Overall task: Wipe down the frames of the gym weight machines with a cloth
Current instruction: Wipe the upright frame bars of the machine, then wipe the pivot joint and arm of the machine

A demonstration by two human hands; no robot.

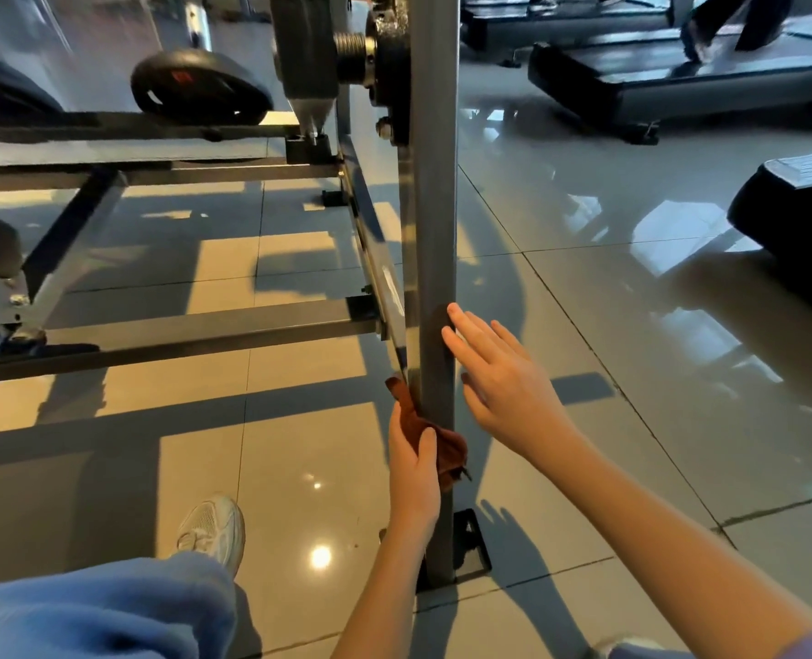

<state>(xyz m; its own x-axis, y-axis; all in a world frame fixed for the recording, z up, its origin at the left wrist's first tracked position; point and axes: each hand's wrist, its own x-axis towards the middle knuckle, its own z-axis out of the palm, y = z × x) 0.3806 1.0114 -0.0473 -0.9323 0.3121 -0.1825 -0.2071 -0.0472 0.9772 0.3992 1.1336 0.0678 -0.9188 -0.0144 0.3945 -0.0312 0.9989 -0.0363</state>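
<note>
One crumpled rust-brown cloth (410, 413), left hand (413, 470) gripping it on upright (435, 206); right hand (504, 387) splayed.

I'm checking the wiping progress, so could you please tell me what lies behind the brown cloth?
The grey upright post of the machine; the left hand holds the cloth against it. The stretch of post under the cloth is covered.

One head-worn view looks forward and down, close on the upright post (435, 278).
</note>
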